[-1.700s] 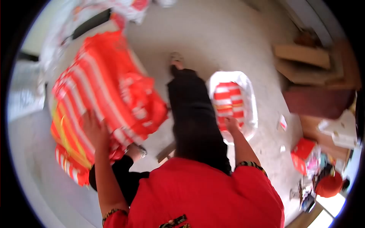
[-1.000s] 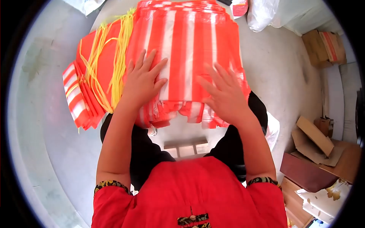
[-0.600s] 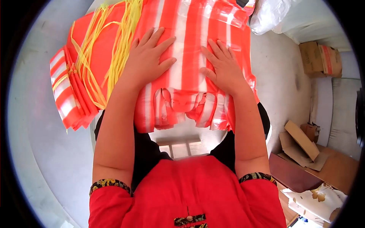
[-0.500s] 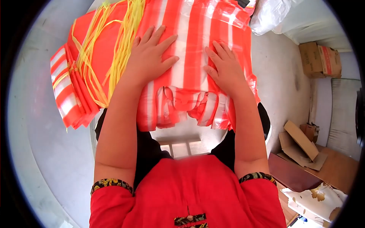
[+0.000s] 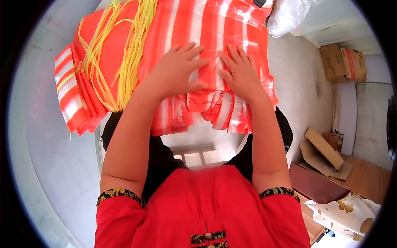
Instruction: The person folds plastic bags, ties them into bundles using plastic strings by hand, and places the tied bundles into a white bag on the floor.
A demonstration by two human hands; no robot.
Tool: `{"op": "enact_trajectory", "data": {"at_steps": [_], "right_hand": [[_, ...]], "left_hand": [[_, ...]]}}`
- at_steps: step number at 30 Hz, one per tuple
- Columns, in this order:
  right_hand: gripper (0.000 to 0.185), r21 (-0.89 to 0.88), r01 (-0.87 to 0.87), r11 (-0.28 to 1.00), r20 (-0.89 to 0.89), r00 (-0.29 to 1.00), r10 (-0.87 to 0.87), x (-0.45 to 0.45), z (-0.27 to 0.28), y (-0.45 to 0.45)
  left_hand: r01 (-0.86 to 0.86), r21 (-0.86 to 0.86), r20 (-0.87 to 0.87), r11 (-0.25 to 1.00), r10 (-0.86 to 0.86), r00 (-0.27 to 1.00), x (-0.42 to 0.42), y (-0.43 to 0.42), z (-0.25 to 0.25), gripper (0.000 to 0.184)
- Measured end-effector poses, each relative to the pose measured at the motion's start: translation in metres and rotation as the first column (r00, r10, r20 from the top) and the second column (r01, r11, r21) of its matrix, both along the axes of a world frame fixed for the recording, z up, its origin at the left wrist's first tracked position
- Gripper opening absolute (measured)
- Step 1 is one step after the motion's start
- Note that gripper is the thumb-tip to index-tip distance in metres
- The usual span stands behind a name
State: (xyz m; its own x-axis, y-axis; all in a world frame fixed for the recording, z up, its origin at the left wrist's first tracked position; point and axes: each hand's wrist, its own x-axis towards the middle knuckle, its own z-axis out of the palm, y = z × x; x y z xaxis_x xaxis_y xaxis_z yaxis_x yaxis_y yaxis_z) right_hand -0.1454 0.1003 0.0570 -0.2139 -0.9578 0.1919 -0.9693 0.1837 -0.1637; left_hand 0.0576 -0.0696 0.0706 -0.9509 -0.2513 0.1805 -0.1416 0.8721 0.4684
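A stack of red-and-white striped plastic bags (image 5: 209, 31) lies in front of me, with its cut handle ends (image 5: 223, 111) hanging over my lap. Over the left part of the stack is my left hand (image 5: 178, 70), fingers spread and pointing right; whether it touches the plastic I cannot tell. My right hand (image 5: 243, 75) rests on the right part, fingers apart. Neither hand grips anything. Left of the stack, a bunch of yellow plastic strands (image 5: 134, 53) lies across red plastic sheeting (image 5: 109, 35).
A folded striped bundle (image 5: 70, 89) tied with a yellow strand sits at the far left. Crumpled clear plastic (image 5: 289, 16) is at the upper right. Farther right are a cardboard box (image 5: 341, 64), opened cardboard (image 5: 324, 153) on a brown surface, and a flower-patterned cloth (image 5: 347, 215).
My left hand has slid right and nearer to me, turning its fingers rightward. My right hand has shifted only slightly. The near handle ends of the bags lie somewhat differently.
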Motion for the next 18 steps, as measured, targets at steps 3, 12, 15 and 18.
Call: {"op": "enact_trajectory", "data": {"at_steps": [3,12,15,18], "right_hand": [[0.057,0.023,-0.037,0.999,0.259,0.965,0.03,0.018,0.02,0.018],[0.038,-0.153,-0.052,0.987,0.308,0.946,0.097,0.033,0.018,0.034],[0.031,-0.116,0.06,0.991,0.419,0.908,-0.006,0.035,0.024,0.027],[0.028,-0.001,0.213,0.977,0.521,0.834,-0.181,0.039,0.036,0.021]], "left_hand": [[-0.033,-0.093,0.021,0.995,0.035,0.999,0.006,-0.002,0.002,0.078],[-0.069,-0.077,0.04,0.995,0.072,0.997,0.006,-0.004,0.006,0.082],[-0.026,-0.015,0.001,1.0,0.026,1.0,0.012,0.003,0.011,0.072],[0.006,0.055,-0.047,0.998,-0.003,0.999,0.012,0.01,0.015,0.053]]}}
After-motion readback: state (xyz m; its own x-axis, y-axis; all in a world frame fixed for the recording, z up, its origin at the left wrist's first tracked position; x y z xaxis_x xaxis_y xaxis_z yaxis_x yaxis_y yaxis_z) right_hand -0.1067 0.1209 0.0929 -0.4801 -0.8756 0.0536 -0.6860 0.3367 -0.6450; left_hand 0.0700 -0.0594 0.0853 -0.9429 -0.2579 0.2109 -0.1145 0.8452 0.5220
